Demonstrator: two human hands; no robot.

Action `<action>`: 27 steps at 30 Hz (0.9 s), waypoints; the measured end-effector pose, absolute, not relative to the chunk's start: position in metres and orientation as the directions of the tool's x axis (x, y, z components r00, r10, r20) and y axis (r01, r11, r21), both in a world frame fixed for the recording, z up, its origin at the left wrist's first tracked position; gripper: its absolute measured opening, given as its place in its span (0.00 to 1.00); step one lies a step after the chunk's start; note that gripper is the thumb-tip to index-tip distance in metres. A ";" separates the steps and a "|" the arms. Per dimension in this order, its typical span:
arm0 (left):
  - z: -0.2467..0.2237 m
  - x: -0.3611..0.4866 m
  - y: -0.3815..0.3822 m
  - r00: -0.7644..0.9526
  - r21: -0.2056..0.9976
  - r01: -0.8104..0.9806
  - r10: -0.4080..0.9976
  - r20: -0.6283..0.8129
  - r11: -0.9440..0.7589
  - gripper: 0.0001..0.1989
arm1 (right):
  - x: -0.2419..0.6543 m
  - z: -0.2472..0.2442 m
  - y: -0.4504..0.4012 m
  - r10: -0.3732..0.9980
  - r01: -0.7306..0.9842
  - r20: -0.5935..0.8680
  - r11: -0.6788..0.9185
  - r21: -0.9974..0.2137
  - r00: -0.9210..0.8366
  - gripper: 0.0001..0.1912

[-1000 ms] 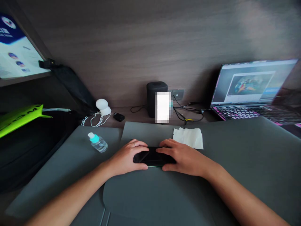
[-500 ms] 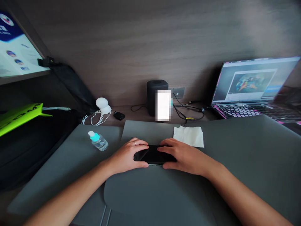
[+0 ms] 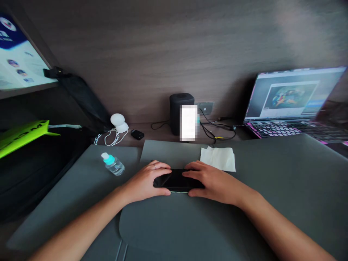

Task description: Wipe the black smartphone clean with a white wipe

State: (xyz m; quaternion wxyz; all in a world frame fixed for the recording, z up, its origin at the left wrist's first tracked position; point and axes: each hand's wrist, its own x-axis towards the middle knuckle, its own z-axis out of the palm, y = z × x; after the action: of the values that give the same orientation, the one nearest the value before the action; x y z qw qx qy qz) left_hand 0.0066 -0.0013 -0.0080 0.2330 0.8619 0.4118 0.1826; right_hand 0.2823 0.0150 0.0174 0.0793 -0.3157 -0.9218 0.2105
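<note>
A black phone [image 3: 179,179] lies sideways, its dark screen facing up, at the middle of the grey desk mat [image 3: 174,221]. My left hand [image 3: 148,181] grips its left end, thumb on the near edge and fingers along the far edge; a ring shows on one finger. On the right end my right hand [image 3: 210,180] has a similar hold, with one fingertip over the screen. Just beyond my right hand lies a folded white tissue [image 3: 219,158].
A clear spray bottle [image 3: 115,166] leans at the left. Behind are a white round device [image 3: 117,120], a small black object [image 3: 137,134], a dark speaker [image 3: 175,116] and black cables [image 3: 217,134]. An open laptop [image 3: 290,96] stands at the right, a black bag [image 3: 32,174] at the left.
</note>
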 end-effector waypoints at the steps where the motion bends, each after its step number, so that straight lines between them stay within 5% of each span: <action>1: -0.008 0.006 -0.001 0.596 0.552 0.623 0.794 0.124 -0.554 0.27 | 0.282 0.018 0.015 0.616 0.549 0.015 0.712 -0.437 -0.788 0.25; 27: -0.010 0.005 -0.001 0.610 0.538 0.611 0.779 0.146 -0.580 0.26 | 0.283 0.020 0.015 0.617 0.564 -0.002 0.719 -0.406 -0.787 0.24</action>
State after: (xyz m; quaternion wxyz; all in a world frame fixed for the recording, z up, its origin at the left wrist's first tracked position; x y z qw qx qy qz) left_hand 0.0050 -0.0005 -0.0105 0.2234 0.8691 0.3998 0.1870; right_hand 0.2829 0.0148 0.0204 0.0666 -0.3192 -0.9246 0.1967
